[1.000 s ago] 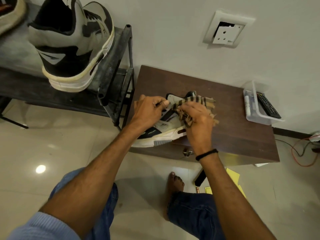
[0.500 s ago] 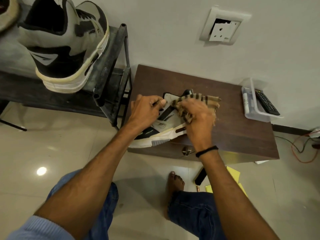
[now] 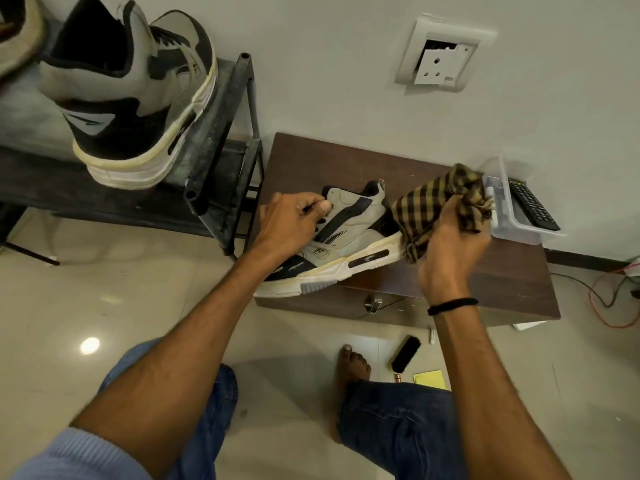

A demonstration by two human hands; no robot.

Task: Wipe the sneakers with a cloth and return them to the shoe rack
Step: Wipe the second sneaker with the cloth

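Brown counter (image 3: 502, 271): one sneaker (image 3: 353, 237) is laid on it, gripped at the laces by the left hand (image 3: 287, 223). Checked cloth (image 3: 426, 213) is clutched by the right hand (image 3: 453, 244) at its heel. Second sneaker (image 3: 131, 98) is kept on the shoe rack (image 3: 221, 140).

My left hand (image 3: 291, 220) covers the sneaker's (image 3: 349, 233) laces. The cloth (image 3: 433, 209) hides its heel and the fingertips of my right hand (image 3: 453, 251). Far left of the sneaker, a second shoe (image 3: 17, 39) is cropped.
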